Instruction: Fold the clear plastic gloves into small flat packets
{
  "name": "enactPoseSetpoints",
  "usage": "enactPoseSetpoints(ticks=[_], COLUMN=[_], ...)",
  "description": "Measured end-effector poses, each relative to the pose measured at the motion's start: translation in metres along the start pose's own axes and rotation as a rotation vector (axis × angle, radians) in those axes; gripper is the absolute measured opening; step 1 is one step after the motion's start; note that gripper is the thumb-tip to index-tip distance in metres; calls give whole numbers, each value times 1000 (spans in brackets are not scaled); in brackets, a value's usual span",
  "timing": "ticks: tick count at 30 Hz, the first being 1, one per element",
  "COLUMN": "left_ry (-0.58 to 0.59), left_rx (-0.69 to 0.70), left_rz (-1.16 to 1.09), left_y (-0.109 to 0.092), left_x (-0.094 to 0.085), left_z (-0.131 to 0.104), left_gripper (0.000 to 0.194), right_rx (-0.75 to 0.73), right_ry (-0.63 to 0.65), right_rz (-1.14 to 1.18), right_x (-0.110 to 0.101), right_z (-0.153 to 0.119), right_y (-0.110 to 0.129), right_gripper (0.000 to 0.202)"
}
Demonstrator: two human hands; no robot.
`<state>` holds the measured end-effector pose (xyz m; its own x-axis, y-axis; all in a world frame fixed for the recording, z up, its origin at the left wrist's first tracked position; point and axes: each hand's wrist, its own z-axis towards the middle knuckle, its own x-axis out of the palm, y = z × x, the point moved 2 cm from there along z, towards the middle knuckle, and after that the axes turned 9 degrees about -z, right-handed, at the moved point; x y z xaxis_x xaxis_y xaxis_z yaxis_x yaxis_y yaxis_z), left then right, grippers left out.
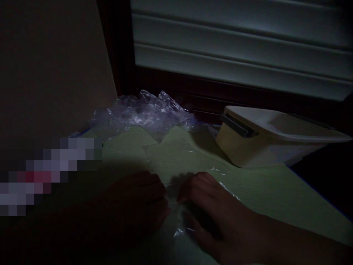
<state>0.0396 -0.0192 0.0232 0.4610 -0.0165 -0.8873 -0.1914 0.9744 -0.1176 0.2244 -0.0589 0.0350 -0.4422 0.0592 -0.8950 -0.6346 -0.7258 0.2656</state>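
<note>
A sheet of clear plastic film (pixel 176 158) lies on the pale green tabletop, faint except where it glints. My left hand (pixel 145 202) is at its left side, dark, with the fingers curled together; whether it pinches the film is too dark to tell. To the right, my right hand (pixel 209 209) is bent over the film, its thumb apart from the curled fingers and nothing visible between them. A small gap separates the two hands.
Crumpled clear plastic (pixel 146 112) is heaped at the table's back edge. A pale plastic bin (pixel 256 147) with a dark handle stands at the back right. Behind are louvred shutters (pixel 234 44) and a wall (pixel 55 66). A blurred patch covers the left edge.
</note>
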Motion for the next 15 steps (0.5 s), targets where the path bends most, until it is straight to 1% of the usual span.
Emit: enactPoseSetpoints(ticks=[2, 6, 10, 13, 15], left_ry=[-7, -15, 0, -33, -56], left_rx=[-4, -4, 19, 50, 62], left_rz=[0, 31, 49, 45, 54], left_y=[0, 1, 1, -1, -3], left_x=[0, 1, 3, 2, 1], left_z=[-1, -2, -3, -4, -5], left_gripper=[42, 37, 36, 38, 40], right_rx=[38, 90, 107, 113, 147], right_ry=[48, 65, 56, 29, 8], right_rz=[-6, -2, -9, -22, -47], right_x=[1, 2, 3, 3, 4], right_z=[1, 1, 0, 0, 0], right_y=[-1, -3, -5, -5, -6], right_gripper=[18, 8, 7, 9, 11])
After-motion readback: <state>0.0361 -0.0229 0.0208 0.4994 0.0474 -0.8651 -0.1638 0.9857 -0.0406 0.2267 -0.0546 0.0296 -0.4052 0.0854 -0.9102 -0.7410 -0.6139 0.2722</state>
